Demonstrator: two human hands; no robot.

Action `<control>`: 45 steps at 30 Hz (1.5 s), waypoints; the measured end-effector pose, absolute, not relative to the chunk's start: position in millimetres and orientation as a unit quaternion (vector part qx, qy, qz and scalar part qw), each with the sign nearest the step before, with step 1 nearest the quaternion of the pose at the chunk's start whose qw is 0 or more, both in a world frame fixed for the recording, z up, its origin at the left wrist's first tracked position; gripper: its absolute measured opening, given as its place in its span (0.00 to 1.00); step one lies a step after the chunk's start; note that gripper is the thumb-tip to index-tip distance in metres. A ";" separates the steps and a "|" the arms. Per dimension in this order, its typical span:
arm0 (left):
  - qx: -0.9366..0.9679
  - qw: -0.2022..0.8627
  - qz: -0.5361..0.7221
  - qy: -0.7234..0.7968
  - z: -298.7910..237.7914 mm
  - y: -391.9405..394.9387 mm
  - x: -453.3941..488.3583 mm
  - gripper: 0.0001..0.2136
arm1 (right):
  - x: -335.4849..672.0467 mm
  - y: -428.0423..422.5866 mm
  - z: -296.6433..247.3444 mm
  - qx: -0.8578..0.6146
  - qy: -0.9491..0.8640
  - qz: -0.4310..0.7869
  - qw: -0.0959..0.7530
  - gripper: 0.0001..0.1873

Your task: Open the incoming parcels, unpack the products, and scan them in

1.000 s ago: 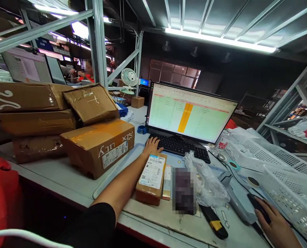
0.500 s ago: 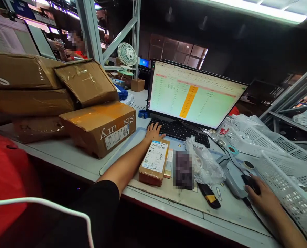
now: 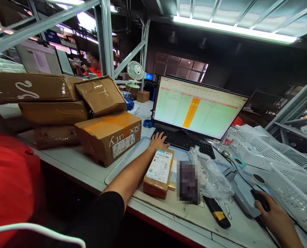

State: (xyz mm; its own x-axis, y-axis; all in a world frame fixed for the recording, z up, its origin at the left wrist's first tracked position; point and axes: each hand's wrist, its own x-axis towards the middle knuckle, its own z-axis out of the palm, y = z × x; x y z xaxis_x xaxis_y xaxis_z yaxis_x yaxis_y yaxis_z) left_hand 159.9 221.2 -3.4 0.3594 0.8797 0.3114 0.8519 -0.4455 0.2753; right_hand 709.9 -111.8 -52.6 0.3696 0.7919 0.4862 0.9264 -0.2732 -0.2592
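Observation:
My left hand (image 3: 159, 140) rests with spread fingers on the left end of a black keyboard (image 3: 187, 142). Behind the keyboard, a monitor (image 3: 218, 110) displays a spreadsheet with an orange column. At the right, my right hand (image 3: 273, 210) is curled over a black computer mouse (image 3: 261, 199). Just left of the mouse lies a grey handheld device (image 3: 242, 195), perhaps a scanner. A small labelled cardboard box (image 3: 157, 168) stands beside my left forearm. To its right are a pixelated dark item (image 3: 188, 182), a crumpled clear plastic bag (image 3: 215, 177) and a black-and-yellow box cutter (image 3: 218, 214).
Several cardboard boxes (image 3: 107, 134) are stacked on the left of the table. White perforated baskets (image 3: 290, 182) line the right side. A small fan (image 3: 135, 70) stands at the back, and a person in red (image 3: 98, 71) is beyond the metal frame. Red fabric (image 3: 9, 179) fills the lower left.
The camera view has tilted upward, so the table and its things appear lower and slightly to the right. Both hands keep their places on the keyboard and mouse.

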 end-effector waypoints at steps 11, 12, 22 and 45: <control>0.829 0.025 0.203 0.520 -2.5 223.5 157.7 0.30 | 713.4 -105.6 -60.1 -0.777 -0.534 -0.110 0.315 0.37; 0.829 0.026 0.201 0.521 -2.2 223.2 157.4 0.30 | 712.4 -105.7 -58.2 -0.781 -0.529 -0.103 0.315 0.37; 0.825 0.020 0.200 0.528 -1.5 223.3 159.5 0.28 | 715.0 -105.8 -56.6 -0.802 -0.528 -0.111 0.256 0.39; 0.831 0.002 0.182 0.526 -1.1 230.2 159.5 0.30 | 669.3 -118.1 -32.2 -0.843 -0.465 -0.205 0.175 0.25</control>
State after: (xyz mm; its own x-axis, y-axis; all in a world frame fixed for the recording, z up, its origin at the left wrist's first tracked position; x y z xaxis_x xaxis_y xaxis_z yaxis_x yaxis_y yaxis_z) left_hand 159.5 230.2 -1.1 0.3797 0.8753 0.2994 0.8736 -0.4457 0.1954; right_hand 669.3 -118.1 -32.2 0.4826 0.7126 0.5092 0.8564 -0.5057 -0.1040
